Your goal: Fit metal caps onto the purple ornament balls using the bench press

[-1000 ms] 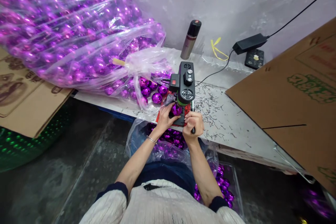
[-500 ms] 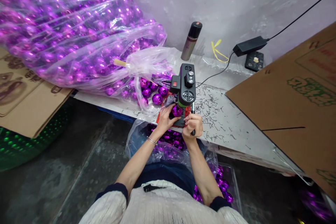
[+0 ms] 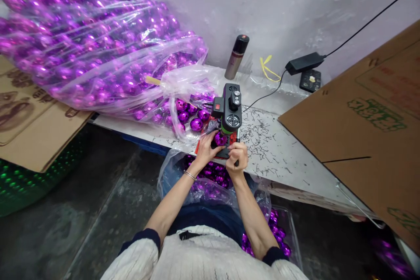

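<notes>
A small black bench machine point(image 3: 230, 107) with a red switch stands at the near edge of the white table point(image 3: 288, 157). Under its head sits a shiny purple ball point(image 3: 219, 138) on a red base. My left hand point(image 3: 206, 148) is curled round the ball's left side and holds it there. My right hand point(image 3: 236, 156) is closed in a fist on the machine's black lever handle, just right of the ball.
A big clear bag of purple balls point(image 3: 98, 48) fills the left; loose balls point(image 3: 192, 116) spill from its mouth. A bag of purple balls point(image 3: 213, 175) lies in my lap. A spray can point(image 3: 236, 57), power adapter point(image 3: 303, 62), cardboard sheet point(image 3: 367, 131) and scattered metal bits point(image 3: 262, 135) lie around.
Both hands keep their grips; my right hand has shifted slightly left and up on the lever. The view has tilted a little.
</notes>
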A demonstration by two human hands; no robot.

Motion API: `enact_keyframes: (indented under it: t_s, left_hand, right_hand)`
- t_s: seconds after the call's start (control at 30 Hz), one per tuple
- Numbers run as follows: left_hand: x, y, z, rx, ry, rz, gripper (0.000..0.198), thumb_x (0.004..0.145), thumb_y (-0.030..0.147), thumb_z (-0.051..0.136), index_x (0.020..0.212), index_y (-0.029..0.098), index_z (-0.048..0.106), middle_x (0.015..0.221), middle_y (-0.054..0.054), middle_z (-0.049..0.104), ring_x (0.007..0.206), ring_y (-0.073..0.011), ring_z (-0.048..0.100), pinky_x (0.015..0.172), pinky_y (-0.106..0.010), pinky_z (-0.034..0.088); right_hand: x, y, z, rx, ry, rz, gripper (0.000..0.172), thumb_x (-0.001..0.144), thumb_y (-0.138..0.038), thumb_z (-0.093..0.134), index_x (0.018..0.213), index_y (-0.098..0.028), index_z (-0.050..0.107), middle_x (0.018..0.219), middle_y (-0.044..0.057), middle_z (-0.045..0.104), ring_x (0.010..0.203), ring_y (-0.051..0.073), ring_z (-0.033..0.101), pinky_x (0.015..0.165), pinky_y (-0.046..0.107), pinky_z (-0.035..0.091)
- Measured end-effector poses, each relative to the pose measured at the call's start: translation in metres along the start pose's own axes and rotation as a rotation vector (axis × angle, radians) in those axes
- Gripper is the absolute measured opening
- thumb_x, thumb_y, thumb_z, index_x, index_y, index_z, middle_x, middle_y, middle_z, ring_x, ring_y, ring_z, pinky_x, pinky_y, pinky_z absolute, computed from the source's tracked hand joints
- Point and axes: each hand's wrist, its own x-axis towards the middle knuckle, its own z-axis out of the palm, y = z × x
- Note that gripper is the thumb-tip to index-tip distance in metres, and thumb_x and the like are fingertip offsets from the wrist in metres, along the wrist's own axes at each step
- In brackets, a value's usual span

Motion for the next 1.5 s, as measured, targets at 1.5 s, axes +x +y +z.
enact_keyframes:
  t_s: [1.5]
  left_hand:
    - [-0.113, 0.110, -0.210, -0.569, -1.194, -0.249, 0.034, 0.097, 0.047, 0.062, 0.117, 0.028, 0.081, 0.068, -0.003, 0.073, 0.058, -0.0140, 0.059, 0.063, -0.024, 0.047]
  right_hand:
    - [-0.021, -0.130, -0.236, 0.255, -1.107, 0.459, 0.033, 0.101, -0.031, 0.046, 0.124, -0.032, 0.070, 0.089, 0.000, 0.083, 0.075, 0.016, 0.078, 0.082, 0.030, 0.062]
